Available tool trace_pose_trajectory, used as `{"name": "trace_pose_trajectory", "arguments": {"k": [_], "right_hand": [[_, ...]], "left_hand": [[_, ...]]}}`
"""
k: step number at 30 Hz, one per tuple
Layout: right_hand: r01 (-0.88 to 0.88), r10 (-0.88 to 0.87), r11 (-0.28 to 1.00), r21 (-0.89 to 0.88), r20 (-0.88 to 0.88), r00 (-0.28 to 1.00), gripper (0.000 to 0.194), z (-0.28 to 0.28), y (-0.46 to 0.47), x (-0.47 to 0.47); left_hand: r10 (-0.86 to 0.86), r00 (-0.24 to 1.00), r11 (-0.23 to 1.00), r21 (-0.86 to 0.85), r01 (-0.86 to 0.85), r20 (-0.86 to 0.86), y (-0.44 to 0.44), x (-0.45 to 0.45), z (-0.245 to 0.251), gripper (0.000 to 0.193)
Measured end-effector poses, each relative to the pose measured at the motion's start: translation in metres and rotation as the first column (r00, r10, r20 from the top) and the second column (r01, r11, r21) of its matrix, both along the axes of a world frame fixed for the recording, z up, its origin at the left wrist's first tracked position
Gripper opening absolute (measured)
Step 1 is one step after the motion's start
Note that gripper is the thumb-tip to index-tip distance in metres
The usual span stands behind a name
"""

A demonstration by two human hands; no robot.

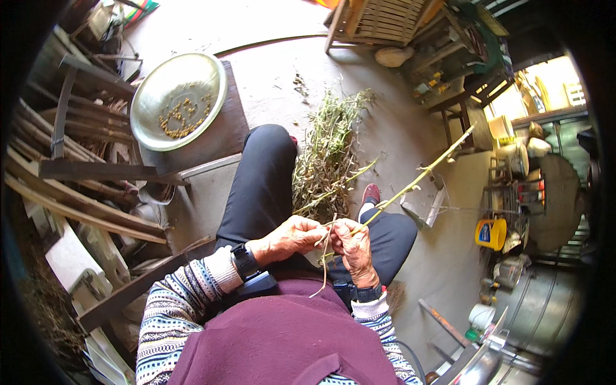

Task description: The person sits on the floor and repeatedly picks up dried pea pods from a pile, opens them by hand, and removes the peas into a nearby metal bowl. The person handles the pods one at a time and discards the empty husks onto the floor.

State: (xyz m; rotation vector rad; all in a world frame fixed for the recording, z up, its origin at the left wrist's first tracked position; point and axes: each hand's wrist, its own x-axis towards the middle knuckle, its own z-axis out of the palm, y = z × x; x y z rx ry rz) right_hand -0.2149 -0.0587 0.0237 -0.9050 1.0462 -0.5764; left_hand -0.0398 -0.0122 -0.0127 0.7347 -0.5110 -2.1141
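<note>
My right hand is closed around the lower part of a long yellow-green plant stalk with a few pods, which slants up to the right. Close beside it, my left hand pinches at the stalk's thin roots or twigs; exactly what its fingertips hold is hidden. Beyond my hands, a heap of dried bean plants lies on the floor between my legs. A round metal basin, with small tan beans in its bottom, rests on a dark board at the upper left.
Wooden planks and a dark frame stand at the left. A white bracket-like piece lies beyond my right knee. Further right are a yellow container, a white bucket and a large metal drum. A slatted bamboo chair stands at the top.
</note>
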Motion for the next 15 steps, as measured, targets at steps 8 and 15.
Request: {"name": "trace_pose_trajectory", "arguments": {"k": [8,15], "right_hand": [[-0.132,0.112,0.971,-0.201,-0.109,0.988,0.029,0.009,-0.003,-0.009],[-0.088,0.005,0.926,-0.367,-0.221,0.975,0.014,0.006,0.003,-0.007]], "left_hand": [[-0.089,0.954,0.991,-0.070,0.114,0.288,-0.003,-0.002,0.016,0.021],[-0.101,0.975,0.991,-0.063,0.115,0.200,-0.009,-0.006,0.021,0.014]]}}
